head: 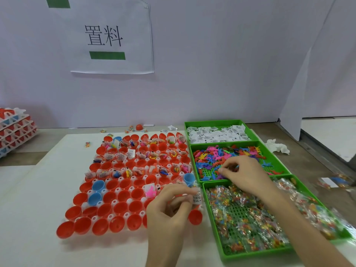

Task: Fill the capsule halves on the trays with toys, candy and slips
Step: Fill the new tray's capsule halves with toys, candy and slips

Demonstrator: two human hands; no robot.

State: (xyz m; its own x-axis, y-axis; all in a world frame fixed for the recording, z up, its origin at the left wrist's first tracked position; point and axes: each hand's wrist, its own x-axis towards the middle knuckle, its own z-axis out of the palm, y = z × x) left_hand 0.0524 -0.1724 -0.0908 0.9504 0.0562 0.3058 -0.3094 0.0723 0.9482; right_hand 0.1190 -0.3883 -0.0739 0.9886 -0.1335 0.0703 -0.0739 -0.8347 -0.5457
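Observation:
A white tray [143, 199] of red and a few blue capsule halves [119, 208] lies on the table. The far rows hold toys, candy and slips; the near rows are bare. My left hand [169, 212] hovers over the tray's near right corner and pinches a white printed slip [197, 197] with a small candy packet. My right hand [244, 175] reaches into the green middle bin [277, 167] of small coloured toys [212, 157], fingertips pinching among them. What they grip is hidden.
Green bins stand in a column on the right: slips [215, 134] far, toys in the middle, candy packets [244, 224] near. Stacked trays [15, 130] sit at far left. Loose candy packets, a red capsule half [139, 127] and a crumpled tissue [277, 147] lie about.

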